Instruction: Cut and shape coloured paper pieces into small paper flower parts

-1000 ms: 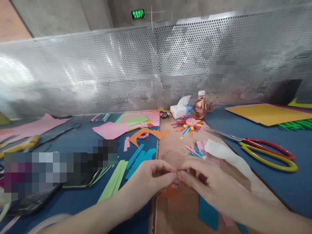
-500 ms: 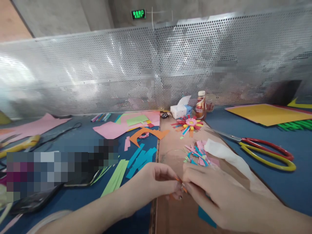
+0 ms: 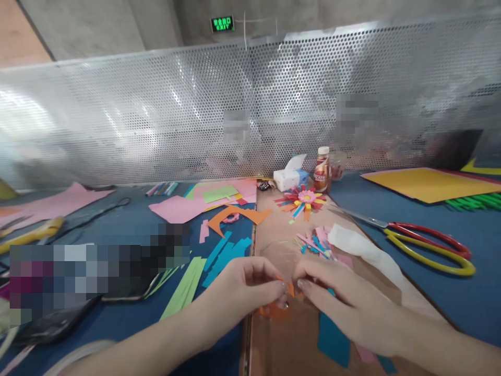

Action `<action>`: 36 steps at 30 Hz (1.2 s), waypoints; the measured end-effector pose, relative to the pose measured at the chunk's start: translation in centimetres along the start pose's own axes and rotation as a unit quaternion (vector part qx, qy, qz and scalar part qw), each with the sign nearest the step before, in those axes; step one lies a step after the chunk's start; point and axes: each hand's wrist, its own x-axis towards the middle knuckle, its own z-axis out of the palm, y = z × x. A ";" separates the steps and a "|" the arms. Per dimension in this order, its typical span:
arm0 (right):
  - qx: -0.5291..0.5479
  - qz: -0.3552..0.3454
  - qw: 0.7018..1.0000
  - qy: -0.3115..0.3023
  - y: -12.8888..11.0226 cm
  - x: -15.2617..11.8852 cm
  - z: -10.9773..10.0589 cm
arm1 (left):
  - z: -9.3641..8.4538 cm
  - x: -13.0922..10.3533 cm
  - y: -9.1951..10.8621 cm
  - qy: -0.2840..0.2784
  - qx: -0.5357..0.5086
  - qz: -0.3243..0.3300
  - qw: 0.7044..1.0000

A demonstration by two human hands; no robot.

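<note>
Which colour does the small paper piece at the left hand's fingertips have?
The small paper piece is orange, seen in the head view.

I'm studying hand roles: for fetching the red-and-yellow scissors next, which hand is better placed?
The right hand, probably: the scissors lie on its side, nearer it, while the left hand pinches orange paper. Whether the right also touches it is unclear.

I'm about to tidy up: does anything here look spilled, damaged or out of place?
Nothing looks spilled or damaged. Only the curved orange scrap looks slightly out of place, reaching from the blue surface over the brown board.
</note>
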 end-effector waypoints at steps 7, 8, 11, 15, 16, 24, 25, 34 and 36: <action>-0.084 -0.073 0.994 0.003 -0.3 -0.3 0.0 | 0.4 -0.1 0.1 -0.005 0.038 0.004 0.999; -0.099 -0.074 0.992 0.002 -0.2 -0.3 0.1 | 0.5 -0.1 0.1 -0.005 0.043 0.006 0.999; -0.130 -0.084 0.988 0.005 0.1 -0.4 0.4 | 0.6 -0.2 0.0 -0.006 0.045 0.011 0.999; -0.181 -0.097 0.979 0.017 0.3 -0.5 0.9 | 0.5 -0.2 -0.4 -0.010 0.045 0.021 0.999; -0.209 -0.101 0.972 0.030 0.3 -0.5 1.0 | 0.5 -0.2 -0.5 -0.012 0.043 0.021 0.999; -0.394 -0.241 0.867 0.187 -0.1 -0.9 1.6 | 1.1 -0.2 -0.7 0.039 0.030 -0.010 0.999; -0.391 -0.228 0.873 0.183 -0.1 -0.9 1.7 | 1.1 -0.3 -0.6 0.044 0.031 -0.004 0.999; -0.099 -0.031 0.983 0.150 -1.0 -0.5 0.8 | 0.7 -0.7 0.0 0.026 0.023 0.037 0.999; -0.002 0.018 0.990 0.142 -0.9 -0.1 0.6 | 0.6 -0.7 -0.2 0.035 0.049 0.053 0.997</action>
